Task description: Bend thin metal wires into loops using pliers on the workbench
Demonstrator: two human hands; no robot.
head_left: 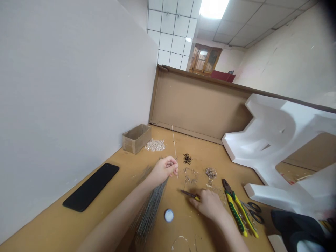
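Note:
My left hand (169,167) is closed on a thin straight wire (174,140) that points up and away from me. Beneath that forearm lies a bundle of grey wires (152,210). My right hand (208,203) rests low over the table, its fingers around a small pointed tool (189,193) with a dark tip and a bit of yellow handle; the rest of it is hidden by the hand. Between and beyond the hands are bent wire pieces (191,175), a tangle of wire rings (211,173) and black rings (187,158).
On the table (126,185) are a cardboard box (130,144), clear beads (155,144), a black phone-like slab (91,187) and a round white-lidded container (169,215). Yellow-green pliers (237,208) and scissors (255,211) lie right, near white foam (265,140).

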